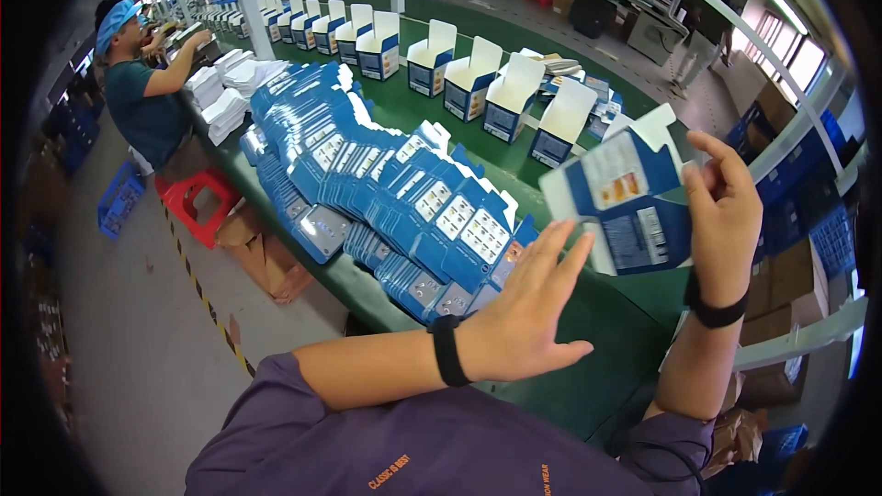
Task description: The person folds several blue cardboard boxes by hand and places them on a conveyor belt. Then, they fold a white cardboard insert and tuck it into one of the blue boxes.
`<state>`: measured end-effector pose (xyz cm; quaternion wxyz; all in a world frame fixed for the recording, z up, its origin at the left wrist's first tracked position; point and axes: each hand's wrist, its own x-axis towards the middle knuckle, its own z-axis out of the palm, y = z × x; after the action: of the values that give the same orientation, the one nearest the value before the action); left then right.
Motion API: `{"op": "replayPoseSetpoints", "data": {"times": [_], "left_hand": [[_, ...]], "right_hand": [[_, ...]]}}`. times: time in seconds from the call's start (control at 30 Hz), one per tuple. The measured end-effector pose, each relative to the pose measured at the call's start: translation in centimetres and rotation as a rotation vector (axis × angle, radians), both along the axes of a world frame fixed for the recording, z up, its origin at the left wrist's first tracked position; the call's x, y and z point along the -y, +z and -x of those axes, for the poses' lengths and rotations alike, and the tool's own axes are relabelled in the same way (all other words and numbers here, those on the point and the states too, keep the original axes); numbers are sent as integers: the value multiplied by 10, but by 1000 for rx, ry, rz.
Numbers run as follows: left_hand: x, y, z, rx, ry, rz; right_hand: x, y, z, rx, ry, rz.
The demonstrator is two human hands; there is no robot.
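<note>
A blue and white printed carton (634, 211), partly unfolded with white flaps sticking out, is tilted above the table's right part. My right hand (728, 220) grips its right edge, fingers curled at the white flap. My left hand (525, 308) is open, its fingers stretched toward the carton's lower left edge; whether the fingertips touch it I cannot tell. Left of that hand, flat blue carton blanks (395, 193) lie fanned out in long overlapping stacks. Beyond them stands a row of erected cartons, the nearest one (560, 124) with its white lid raised.
A long green table (363, 298) carries everything. White folded pieces (225, 96) are piled at its far left, where a co-worker (138, 83) in a blue cap works. A red stool (197, 207) and brown cardboard (262, 253) stand beside the left edge. More flattened cartons (597, 96) lie behind the row.
</note>
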<state>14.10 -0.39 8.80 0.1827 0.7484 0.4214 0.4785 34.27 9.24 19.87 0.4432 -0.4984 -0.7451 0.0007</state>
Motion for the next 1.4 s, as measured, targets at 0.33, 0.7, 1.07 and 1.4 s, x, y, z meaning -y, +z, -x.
{"op": "replayPoseSetpoints", "data": {"times": [0.33,0.7,1.07,1.4], "left_hand": [[4,-21,75,511,212,250],[19,-1,74,102,203,48],[10,-11,89,141,-327,248],[16,-6,63,947,-307,134]], "right_hand": [[53,-39,70,-514,487,245],[44,-130,97,-446,243,-70],[78,-114,118,-672,408,-275],[89,-130,127,-822,833,82]]}}
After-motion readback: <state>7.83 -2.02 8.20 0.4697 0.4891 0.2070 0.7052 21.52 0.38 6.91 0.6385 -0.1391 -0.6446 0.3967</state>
